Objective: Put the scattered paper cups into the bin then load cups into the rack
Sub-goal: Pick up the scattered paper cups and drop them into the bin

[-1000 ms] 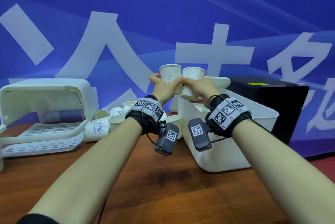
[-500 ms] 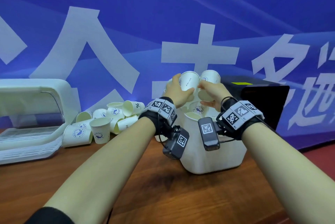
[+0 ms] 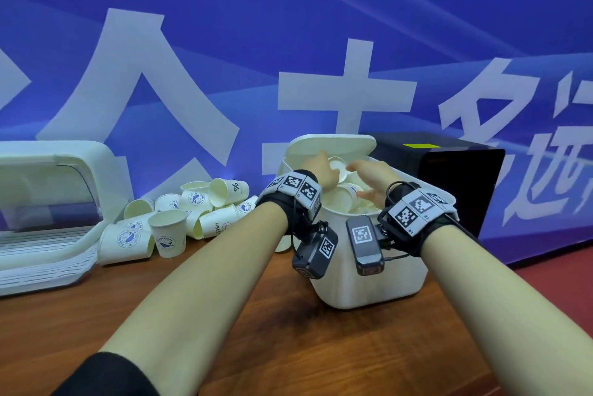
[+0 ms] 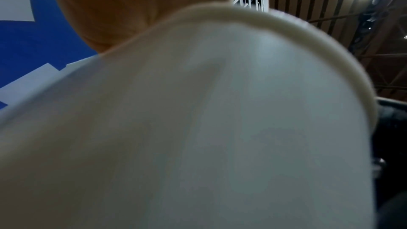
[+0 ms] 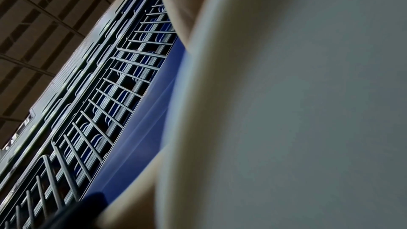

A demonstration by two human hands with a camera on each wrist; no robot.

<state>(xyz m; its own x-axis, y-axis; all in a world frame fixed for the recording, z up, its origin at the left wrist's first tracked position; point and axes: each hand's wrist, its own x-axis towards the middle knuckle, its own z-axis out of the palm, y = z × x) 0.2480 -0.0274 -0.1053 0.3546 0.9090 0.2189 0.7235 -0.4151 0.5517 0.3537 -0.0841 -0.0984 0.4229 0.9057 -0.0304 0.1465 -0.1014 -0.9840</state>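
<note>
My left hand [image 3: 322, 172] and right hand [image 3: 364, 180] are both low over the open white bin [image 3: 369, 270], just above the paper cups [image 3: 343, 203] lying in it. The left hand still grips a white paper cup [image 3: 339, 169] lying on its side. The right hand's fingers are spread and hold nothing. Several more paper cups [image 3: 199, 209] lie heaped on the table left of the bin, one of them upright [image 3: 168, 235]. The white rack [image 3: 48, 235] stands at the far left. Both wrist views are filled by the blurred white bin wall [image 4: 198, 128] [image 5: 308, 111].
The bin's lid [image 3: 330, 145] stands open behind it. A black box [image 3: 455, 177] sits right behind the bin. A blue banner wall closes off the back. The brown wooden table [image 3: 288, 347] runs under my forearms.
Both hands came down from holding cups high above the bin to its mouth. The right hand has let its cup go into the bin.
</note>
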